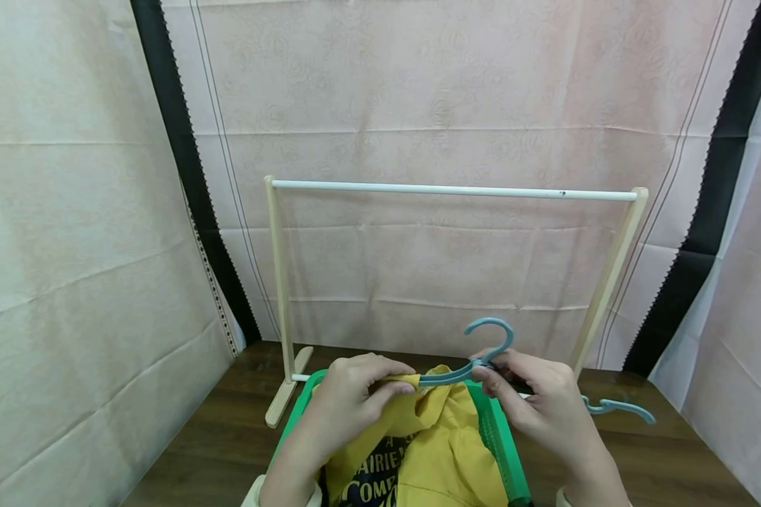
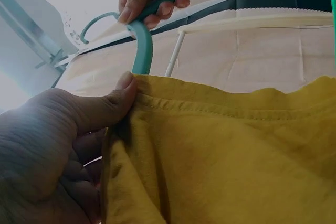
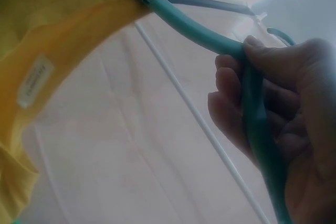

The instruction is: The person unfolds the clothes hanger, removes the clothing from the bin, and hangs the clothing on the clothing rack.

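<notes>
Fingers of the left hand [image 1: 355, 386] were pinching the neckline of the yellow garment [image 1: 453, 436] where one arm of the blue hanger [image 1: 447, 379] ran into the cloth; the thumb lay across the edge, presumably to keep the fabric from slipping back along the plastic.

Right hand [image 1: 548, 396]: thumb and fingers curled round the hanger just below its hook. Grip judged sensible, since holding near the neck lets one hand steer both arms. The hook pointed upward, free of cloth. Right wrist view: the other arm lay bare along the palm, outside the garment.

Garment position: collar raised between the hands, body sagging into the green basket [image 1: 506, 451] at the near side of the desk [image 1: 209, 443]. I took the basket to be bearing much of the cloth's weight, sparing the left pinch. Dark lettering [image 1: 380, 472] showed on the garment, toward the left.

Hanging rack [image 1: 450, 189] stood on the far side of the basket, its upper rail bare. To the right lay another blue hanger [image 1: 621, 406], partly hidden by the right hand.
</notes>
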